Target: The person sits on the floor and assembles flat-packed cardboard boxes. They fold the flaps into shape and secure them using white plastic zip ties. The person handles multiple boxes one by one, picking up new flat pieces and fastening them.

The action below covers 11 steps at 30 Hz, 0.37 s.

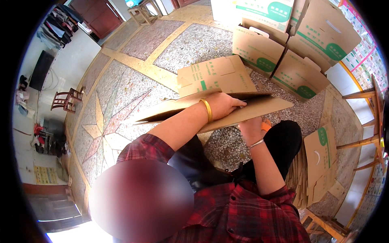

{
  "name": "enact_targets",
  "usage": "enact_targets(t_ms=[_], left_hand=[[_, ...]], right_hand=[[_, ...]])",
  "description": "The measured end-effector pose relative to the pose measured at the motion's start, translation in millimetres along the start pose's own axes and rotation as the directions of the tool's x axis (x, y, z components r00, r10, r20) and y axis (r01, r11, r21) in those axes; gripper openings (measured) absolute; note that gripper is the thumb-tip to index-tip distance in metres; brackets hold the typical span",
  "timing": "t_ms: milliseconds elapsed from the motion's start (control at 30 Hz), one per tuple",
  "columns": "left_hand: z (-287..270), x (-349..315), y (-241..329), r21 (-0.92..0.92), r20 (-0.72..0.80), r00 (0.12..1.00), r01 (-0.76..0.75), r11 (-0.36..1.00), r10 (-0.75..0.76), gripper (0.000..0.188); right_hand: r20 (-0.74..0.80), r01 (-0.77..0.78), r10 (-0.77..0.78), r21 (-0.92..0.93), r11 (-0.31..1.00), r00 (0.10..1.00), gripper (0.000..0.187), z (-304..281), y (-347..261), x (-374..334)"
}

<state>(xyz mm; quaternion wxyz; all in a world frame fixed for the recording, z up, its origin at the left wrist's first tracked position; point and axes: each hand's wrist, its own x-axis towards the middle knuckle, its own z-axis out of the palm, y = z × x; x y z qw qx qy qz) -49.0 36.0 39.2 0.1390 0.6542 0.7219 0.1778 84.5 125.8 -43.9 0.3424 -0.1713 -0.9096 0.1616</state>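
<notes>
A partly opened brown cardboard box [259, 108] lies tilted in front of me, its dark gap facing up. My left hand [223, 104], with a gold bangle at the wrist, reaches across the gap and rests on the inner cardboard. One finger of it is stretched to the right; the others are partly hidden. Below the near panel, my right hand [252, 128] is closed at its lower edge, fingertips hidden by the board. Beside that hand shows a small orange thing [266, 125], too covered to name. Just beyond lies another printed cardboard box [214, 76].
Several opened cardboard boxes [259, 50] with green print stand at the upper right. A stack of flattened cardboard boxes [318, 162] leans by my right knee. Wooden furniture legs [358, 141] stand along the right wall. A small wooden chair [67, 100] is far left on the patterned stone floor [133, 87].
</notes>
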Motion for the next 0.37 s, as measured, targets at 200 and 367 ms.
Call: enact_targets(t_ms=[200, 367], left_hand=[[10, -5, 1, -0.057, 0.02, 0.999, 0.048, 0.997, -0.047, 0.026], [19, -6, 12, 0.045, 0.091, 0.995, 0.039, 0.998, -0.043, 0.027]], right_hand=[[0.45, -0.485, 0.281, 0.445, 0.753, 0.848, 0.019, -35, -11, -11], [0.024, 0.107, -0.106, -0.082, 0.991, 0.994, 0.025, -23, -4, -21]])
